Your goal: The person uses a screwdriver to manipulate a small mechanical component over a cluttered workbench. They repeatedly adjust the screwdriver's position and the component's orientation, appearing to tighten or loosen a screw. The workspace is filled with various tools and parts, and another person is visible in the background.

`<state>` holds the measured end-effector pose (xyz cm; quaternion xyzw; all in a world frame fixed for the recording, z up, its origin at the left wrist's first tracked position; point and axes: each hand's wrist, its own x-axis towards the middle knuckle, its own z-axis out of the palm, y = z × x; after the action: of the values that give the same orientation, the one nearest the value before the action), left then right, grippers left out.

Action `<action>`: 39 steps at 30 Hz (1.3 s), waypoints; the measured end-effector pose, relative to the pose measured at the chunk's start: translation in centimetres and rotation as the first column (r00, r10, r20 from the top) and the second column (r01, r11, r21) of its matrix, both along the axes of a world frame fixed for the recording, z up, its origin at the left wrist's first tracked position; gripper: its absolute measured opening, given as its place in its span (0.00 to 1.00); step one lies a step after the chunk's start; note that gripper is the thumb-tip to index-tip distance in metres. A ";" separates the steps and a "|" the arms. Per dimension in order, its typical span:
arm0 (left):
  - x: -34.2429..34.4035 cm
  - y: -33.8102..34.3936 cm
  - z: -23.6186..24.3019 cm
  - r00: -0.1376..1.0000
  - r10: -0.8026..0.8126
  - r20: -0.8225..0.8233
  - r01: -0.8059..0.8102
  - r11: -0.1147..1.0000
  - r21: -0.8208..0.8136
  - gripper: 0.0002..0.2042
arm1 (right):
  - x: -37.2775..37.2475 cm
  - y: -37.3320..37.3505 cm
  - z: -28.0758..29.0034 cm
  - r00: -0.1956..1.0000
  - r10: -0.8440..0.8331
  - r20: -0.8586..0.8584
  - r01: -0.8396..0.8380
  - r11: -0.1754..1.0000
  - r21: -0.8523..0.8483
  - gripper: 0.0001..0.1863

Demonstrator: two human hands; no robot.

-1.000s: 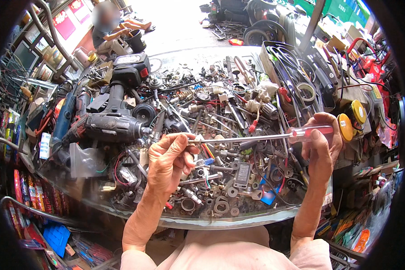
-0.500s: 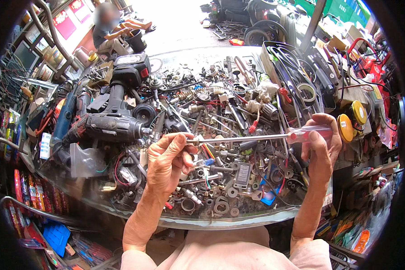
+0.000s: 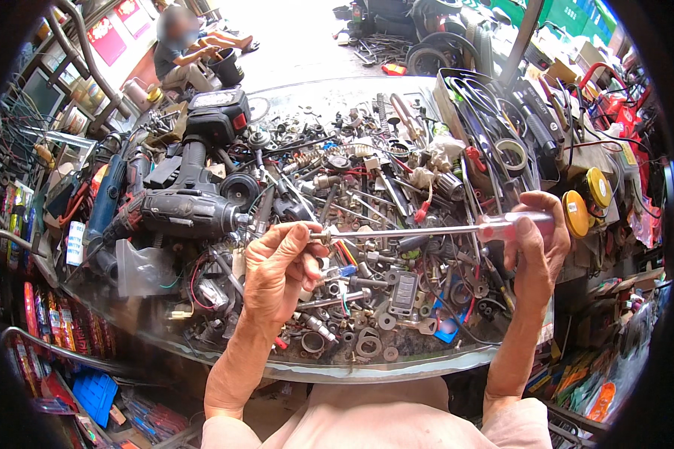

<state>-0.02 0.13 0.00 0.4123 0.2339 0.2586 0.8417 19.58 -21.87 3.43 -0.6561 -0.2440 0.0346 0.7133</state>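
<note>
My right hand [image 3: 535, 243] is wrapped round the clear red handle of a long screwdriver [image 3: 404, 232]. Its steel shaft runs nearly level to the left above the cluttered table. At the shaft's tip, the thumb and fingers of my left hand [image 3: 277, 262] pinch a small metal fastener [image 3: 323, 236], which looks like a screw. My fingers cover most of it, so its exact kind is hard to make out. Beneath both hands lies a heap of bolts, washers and small metal parts [image 3: 371, 340].
A black cordless impact wrench [image 3: 183, 206] lies left of my left hand, beside a blue power tool [image 3: 108, 187]. A metal tray [image 3: 445, 90] with cables and tape stands back right, near round yellow tins [image 3: 574, 213]. Beyond the table sits another person [image 3: 183, 56] by a black bucket [image 3: 227, 67].
My right hand has shifted slightly and its grip on the screwdriver handle has turned a little. The left hand stays in place at the tip.
</note>
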 end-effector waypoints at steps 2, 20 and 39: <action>-0.1 0.0 0.1 1.000 -0.001 -0.003 0.001 1.000 -0.003 0.12 | 0.1 -0.3 -0.1 0.999 -0.042 -0.018 0.040 0.996 -0.076 0.18; -0.1 -0.1 0.0 0.999 -0.038 -0.006 0.038 0.999 -0.026 0.12 | 0.1 -0.4 -0.3 0.996 -0.079 -0.031 0.077 0.996 -0.046 0.18; -0.1 0.0 0.0 0.999 -0.025 0.023 0.026 0.999 -0.037 0.12 | -0.3 0.4 0.1 0.997 0.000 -0.083 0.007 0.996 0.094 0.19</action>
<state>-0.11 0.13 0.01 0.3966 0.2240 0.2479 0.8550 19.30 -21.49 3.49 -0.6201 -0.2145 0.0489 0.7530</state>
